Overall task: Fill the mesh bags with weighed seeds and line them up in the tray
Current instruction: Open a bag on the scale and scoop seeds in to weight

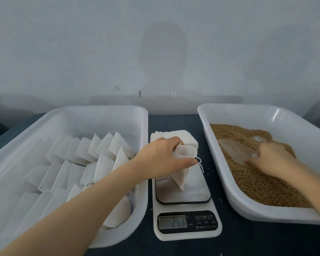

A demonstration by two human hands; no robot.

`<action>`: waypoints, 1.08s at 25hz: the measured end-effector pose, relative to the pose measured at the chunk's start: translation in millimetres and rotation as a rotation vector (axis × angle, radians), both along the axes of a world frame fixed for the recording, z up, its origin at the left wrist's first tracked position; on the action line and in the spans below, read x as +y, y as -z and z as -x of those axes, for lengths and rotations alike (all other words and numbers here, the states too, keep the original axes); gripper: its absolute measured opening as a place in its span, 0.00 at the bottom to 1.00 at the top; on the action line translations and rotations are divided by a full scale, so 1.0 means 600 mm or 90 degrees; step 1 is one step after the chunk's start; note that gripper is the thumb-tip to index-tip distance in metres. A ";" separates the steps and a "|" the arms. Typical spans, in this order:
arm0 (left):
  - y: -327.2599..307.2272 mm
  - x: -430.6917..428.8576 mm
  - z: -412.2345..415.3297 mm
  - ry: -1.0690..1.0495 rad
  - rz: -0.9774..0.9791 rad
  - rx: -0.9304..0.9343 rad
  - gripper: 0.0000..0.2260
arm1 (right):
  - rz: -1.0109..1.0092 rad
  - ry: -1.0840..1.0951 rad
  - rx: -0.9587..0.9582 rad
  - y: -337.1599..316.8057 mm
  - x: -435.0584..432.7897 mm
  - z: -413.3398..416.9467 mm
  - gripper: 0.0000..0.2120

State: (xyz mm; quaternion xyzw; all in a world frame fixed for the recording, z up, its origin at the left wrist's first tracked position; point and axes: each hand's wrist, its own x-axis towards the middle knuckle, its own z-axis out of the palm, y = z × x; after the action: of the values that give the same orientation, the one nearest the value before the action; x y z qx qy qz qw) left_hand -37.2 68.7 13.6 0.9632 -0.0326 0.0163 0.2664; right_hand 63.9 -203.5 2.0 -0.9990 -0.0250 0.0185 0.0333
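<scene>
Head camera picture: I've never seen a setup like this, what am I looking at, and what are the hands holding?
This is one view from a camera worn on a person's head, looking down at their own bare arms; no robot. The left hand holds a small white mesh drawstring bag open on the white digital kitchen scale. The blurred right hand grips a clear plastic scoop in the brown seeds in the right white plastic tray. The left white plastic tray holds rows of white bags. A stack of empty white bags lies behind the scale.
</scene>
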 end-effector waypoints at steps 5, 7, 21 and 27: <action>-0.004 0.000 0.002 0.006 -0.002 -0.003 0.20 | 0.072 -0.029 -0.159 -0.015 0.013 0.022 0.17; -0.004 0.000 0.003 0.012 0.001 0.003 0.21 | -0.135 -0.178 -0.268 -0.038 0.041 0.059 0.15; -0.010 0.020 -0.007 0.058 0.186 -0.004 0.12 | -0.413 -0.337 -0.086 -0.031 0.153 0.117 0.03; -0.003 0.026 -0.014 -0.004 0.206 -0.065 0.10 | -0.464 -0.295 -0.161 -0.042 0.143 0.097 0.08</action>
State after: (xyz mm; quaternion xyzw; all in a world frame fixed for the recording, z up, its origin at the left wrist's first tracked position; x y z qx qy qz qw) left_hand -28.6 84.3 15.2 0.9057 -0.0404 0.0713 0.4160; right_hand 5.6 -117.6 27.1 -0.8843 -0.2570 -0.1069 0.3749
